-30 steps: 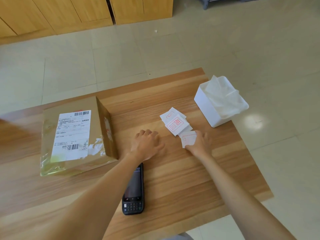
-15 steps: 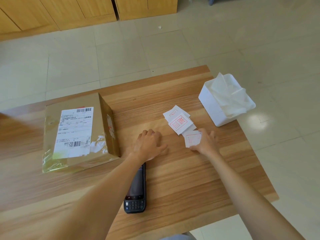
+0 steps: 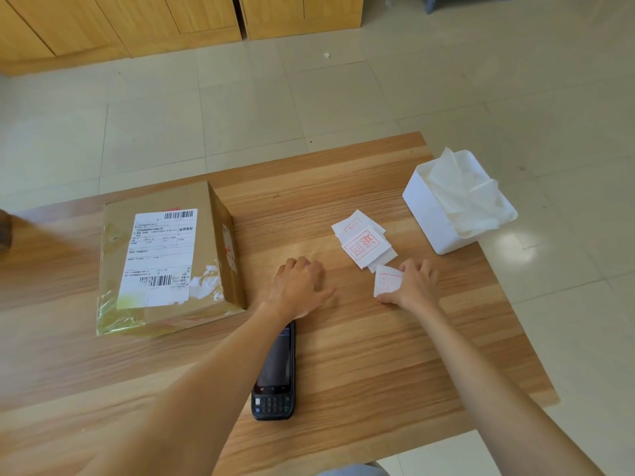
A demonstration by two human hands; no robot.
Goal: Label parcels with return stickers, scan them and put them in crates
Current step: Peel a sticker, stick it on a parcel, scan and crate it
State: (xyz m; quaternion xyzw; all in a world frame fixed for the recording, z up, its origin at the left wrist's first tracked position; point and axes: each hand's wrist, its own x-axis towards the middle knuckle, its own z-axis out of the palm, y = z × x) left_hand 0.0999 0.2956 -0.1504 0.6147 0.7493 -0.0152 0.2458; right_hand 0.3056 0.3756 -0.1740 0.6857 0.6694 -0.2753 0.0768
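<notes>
Your left hand (image 3: 298, 290) rests palm down with fingers loosely curled, holding nothing. Just to its right, your right hand (image 3: 414, 286) pinches a sticker (image 3: 386, 280) between thumb and fingers, forearms extended forward.

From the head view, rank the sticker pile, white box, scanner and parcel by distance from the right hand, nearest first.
1. Sticker pile, just beyond the right hand.
2. White box, beyond, to its right.
3. Scanner, nearer the person, to its left.
4. Parcel, far left.
</notes>
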